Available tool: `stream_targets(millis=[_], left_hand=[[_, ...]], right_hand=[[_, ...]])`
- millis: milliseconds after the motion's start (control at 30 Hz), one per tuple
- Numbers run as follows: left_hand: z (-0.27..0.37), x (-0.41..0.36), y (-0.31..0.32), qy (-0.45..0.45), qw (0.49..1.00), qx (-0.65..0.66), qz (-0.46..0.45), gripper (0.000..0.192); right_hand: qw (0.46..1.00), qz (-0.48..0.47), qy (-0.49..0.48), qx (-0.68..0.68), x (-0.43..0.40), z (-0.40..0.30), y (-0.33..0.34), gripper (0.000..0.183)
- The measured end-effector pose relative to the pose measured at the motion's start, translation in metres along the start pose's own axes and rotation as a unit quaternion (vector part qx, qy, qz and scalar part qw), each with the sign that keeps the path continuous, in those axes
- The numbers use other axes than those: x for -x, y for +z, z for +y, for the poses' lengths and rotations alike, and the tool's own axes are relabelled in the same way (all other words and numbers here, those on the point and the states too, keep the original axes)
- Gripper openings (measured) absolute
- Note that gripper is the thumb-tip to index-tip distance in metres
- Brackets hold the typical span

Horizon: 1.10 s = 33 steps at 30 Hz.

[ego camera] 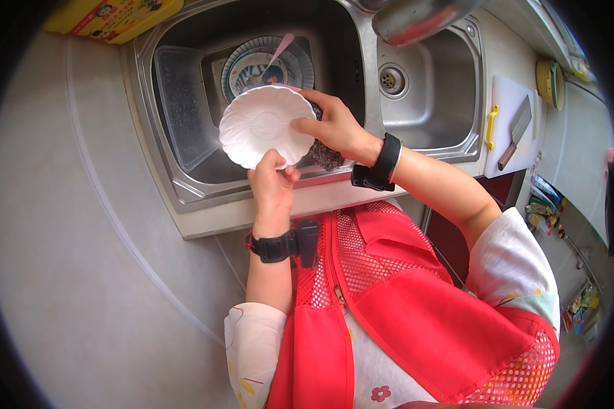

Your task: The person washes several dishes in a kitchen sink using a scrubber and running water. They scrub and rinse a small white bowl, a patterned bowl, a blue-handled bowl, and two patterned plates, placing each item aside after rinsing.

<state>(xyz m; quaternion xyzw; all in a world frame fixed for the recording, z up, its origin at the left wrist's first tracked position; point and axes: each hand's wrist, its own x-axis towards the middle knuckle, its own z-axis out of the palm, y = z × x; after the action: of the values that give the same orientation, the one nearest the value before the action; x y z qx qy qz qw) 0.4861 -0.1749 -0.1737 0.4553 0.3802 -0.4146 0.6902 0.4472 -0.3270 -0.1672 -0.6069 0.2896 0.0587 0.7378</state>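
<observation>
Both my hands hold a white scalloped dish over the larger sink basin. My left hand grips its near rim, thumb on the inside. On the right rim rests the thumb of my right hand, whose other fingers are behind the dish. A dark, fuzzy cloth or scrubber shows beneath my right hand; whether that hand grips it too, I cannot tell. Below in the basin sit a round plate with a striped rim, other patterned dishware, and a pink-handled utensil. The white dish hides part of them.
A clear plastic container or lid leans at the larger basin's left. The smaller basin has a drain strainer; a metal faucet overhangs it. Rightward, a cleaver lies on a white cutting board. A yellow box stands upper left.
</observation>
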Motion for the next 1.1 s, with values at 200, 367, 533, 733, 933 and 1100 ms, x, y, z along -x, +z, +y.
stream_targets(millis=[200,367,533,733,933,1100], left_hand=[[-0.001,0.002,0.0,0.013,1.0,-0.006,0.027,0.018],[-0.002,0.004,0.002,0.008,1.0,-0.007,0.019,0.018],[-0.005,0.003,-0.003,0.03,0.999,-0.041,-0.003,0.013],[0.008,-0.002,-0.021,0.011,0.992,-0.01,-0.124,0.04],[0.019,-0.011,-0.025,0.132,0.98,-0.053,-0.137,0.048],[0.006,-0.008,-0.02,0.172,0.978,-0.03,-0.116,0.05]], right_hand=[[1.0,-0.009,-0.007,-0.016,0.0,0.004,-0.002,0.052],[1.0,-0.012,0.007,-0.011,0.003,0.001,-0.001,0.053],[1.0,-0.018,0.019,-0.01,0.004,-0.003,-0.004,0.055],[0.996,-0.049,0.069,-0.005,-0.004,0.002,-0.017,0.052],[0.995,-0.051,0.028,0.079,-0.007,-0.023,-0.036,0.05],[0.814,0.109,-0.343,0.456,0.005,-0.04,-0.027,0.042]])
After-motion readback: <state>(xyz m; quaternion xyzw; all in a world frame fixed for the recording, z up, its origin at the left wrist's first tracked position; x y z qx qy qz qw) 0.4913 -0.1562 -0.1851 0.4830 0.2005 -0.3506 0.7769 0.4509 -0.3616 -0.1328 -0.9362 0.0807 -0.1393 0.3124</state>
